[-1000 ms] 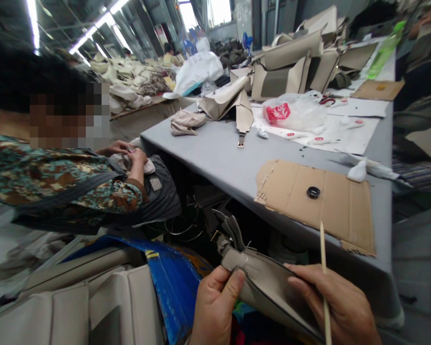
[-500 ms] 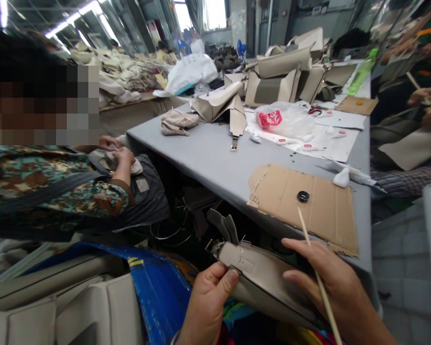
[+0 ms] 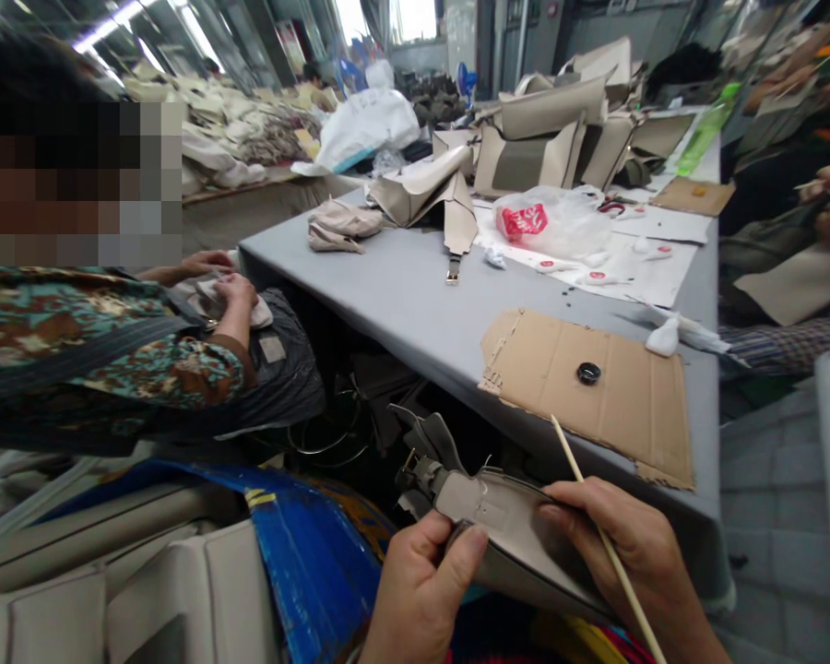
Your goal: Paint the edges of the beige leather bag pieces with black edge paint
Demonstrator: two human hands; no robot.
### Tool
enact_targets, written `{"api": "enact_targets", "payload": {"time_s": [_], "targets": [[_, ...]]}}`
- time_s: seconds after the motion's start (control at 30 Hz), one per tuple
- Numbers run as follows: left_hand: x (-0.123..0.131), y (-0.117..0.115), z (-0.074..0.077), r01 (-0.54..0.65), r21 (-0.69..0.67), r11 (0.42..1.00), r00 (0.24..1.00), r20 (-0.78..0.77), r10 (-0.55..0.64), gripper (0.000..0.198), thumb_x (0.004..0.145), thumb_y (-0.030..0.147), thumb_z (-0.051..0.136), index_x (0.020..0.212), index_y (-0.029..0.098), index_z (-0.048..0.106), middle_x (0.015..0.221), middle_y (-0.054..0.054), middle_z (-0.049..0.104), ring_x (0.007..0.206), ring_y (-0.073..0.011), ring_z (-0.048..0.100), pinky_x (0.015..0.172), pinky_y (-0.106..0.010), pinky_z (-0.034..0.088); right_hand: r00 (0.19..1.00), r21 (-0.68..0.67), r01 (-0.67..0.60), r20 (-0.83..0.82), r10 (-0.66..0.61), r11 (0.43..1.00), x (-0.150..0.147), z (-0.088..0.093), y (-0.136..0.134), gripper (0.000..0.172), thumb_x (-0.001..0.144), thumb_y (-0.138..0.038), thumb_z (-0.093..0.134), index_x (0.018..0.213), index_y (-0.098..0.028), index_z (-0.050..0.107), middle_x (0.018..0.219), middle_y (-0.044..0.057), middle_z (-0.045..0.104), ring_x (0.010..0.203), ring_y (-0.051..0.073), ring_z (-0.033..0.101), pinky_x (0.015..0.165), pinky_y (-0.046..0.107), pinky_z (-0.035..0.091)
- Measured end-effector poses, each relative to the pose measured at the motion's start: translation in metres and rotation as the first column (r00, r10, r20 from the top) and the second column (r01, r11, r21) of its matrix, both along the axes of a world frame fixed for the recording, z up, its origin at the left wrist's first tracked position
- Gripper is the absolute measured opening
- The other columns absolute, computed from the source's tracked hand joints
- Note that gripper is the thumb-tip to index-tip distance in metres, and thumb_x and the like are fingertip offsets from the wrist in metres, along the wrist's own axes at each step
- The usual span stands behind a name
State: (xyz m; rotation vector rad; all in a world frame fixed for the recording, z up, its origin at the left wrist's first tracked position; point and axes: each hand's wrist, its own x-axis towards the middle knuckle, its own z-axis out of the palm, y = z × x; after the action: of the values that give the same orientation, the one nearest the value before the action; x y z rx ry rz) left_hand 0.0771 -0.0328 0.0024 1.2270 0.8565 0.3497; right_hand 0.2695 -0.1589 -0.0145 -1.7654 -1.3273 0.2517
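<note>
Okay, right hand (image 3: 633, 549) is the main change: half a second ago its fingers were sitting spread, apart from each other, and now the fingertips are drawing close together at the desk-side edge of the beige bag piece (image 3: 515, 516). Stick (image 3: 608, 539) is moving with it; its tip was showing over the cardboard (image 3: 546, 360) and is now showing just below the cardboard's near edge, farther from the small black dish (image 3: 588, 380) in the view. Meaning, as a judgement: both hands are now working on the piece, and the stick is probably just being carried, not applied. Left hand (image 3: 425, 581) is pinching the near edge of the piece between thumb and bent fingers, close to the end where the buckle (image 3: 408, 464) is sticking out; that pinch is looking the same as before. Right hand is holding the stick slantwise across itself, tip up and away from the wearer; how firmly the fingertips are gripping the piece, cannot tell. Wrists are coming in from the bottom of the view, thumbs facing inward. Piece is hanging between the two hands, over the wearer's lap, in front of and below the desk (image 3: 401, 286), slanting down toward the right.
</note>
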Motion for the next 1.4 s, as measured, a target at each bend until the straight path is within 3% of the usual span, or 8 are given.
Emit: {"api": "enact_targets", "payload": {"time_s": [0.4,0.63,0.97,1.3,1.4], "targets": [[0.003,-0.002,-0.007,-0.07,0.021,0.997,0.996,-0.059,0.071,0.038,0.091,0.05,0.068,0.103,0.016,0.08,0.087,-0.007,0.075,0.084,-0.0237,0.062,0.076,-0.028,0.05,1.0,0.003,0.001,-0.018,-0.001,1.0,0.0,-0.004,0.0,0.011,0.099,-0.021,0.064,0.108,-0.026,0.068,0.083,-0.002,0.067,0.072,0.013,0.064,0.066,0.024,0.049],[0.003,-0.001,-0.002,-0.053,0.115,0.992,0.996,-0.062,0.06,0.037,0.09,0.05,0.069,0.074,0.016,0.073,0.075,-0.003,0.069,0.071,-0.0171,0.055,0.067,-0.023,0.046,0.999,-0.006,0.006,-0.039,-0.006,1.0,0.001,-0.006,0.001,0.01,0.099,-0.022,0.063,0.106,-0.026,0.069,0.084,-0.001,0.069,0.074,0.014,0.066,0.067,0.025,0.05],[0.0,0.006,-0.001,0.022,0.201,0.979,0.995,-0.096,-0.003,0.036,0.091,0.05,0.067,0.093,0.016,0.08,0.082,-0.006,0.076,0.073,-0.0197,0.06,0.07,-0.026,0.048,0.999,0.014,0.016,-0.034,-0.015,1.0,0.0,-0.005,0.004,0.009,0.099,-0.022,0.064,0.105,-0.024,0.069,0.082,-0.001,0.068,0.072,0.014,0.064,0.067,0.026,0.048],[-0.006,0.007,-0.02,0.021,0.004,1.0,1.0,-0.014,-0.021,0.032,0.095,0.043,0.066,0.108,0.017,0.078,0.095,-0.008,0.078,0.097,-0.0274,0.067,0.083,-0.031,0.051,0.998,-0.004,0.011,-0.066,-0.011,1.0,0.001,-0.008,0.004,0.009,0.099,-0.022,0.064,0.107,-0.025,0.069,0.083,-0.002,0.067,0.074,0.013,0.062,0.069,0.026,0.046],[-0.006,0.008,-0.025,0.019,-0.028,0.999,1.0,0.004,-0.019,0.029,0.095,0.041,0.067,0.107,0.017,0.078,0.091,-0.007,0.077,0.092,-0.0248,0.066,0.08,-0.03,0.05,0.996,-0.034,0.019,-0.082,-0.022,0.999,0.002,-0.007,0.004,0.008,0.1,-0.023,0.063,0.105,-0.026,0.069,0.083,-0.002,0.068,0.075,0.013,0.063,0.07,0.027,0.046]]}}
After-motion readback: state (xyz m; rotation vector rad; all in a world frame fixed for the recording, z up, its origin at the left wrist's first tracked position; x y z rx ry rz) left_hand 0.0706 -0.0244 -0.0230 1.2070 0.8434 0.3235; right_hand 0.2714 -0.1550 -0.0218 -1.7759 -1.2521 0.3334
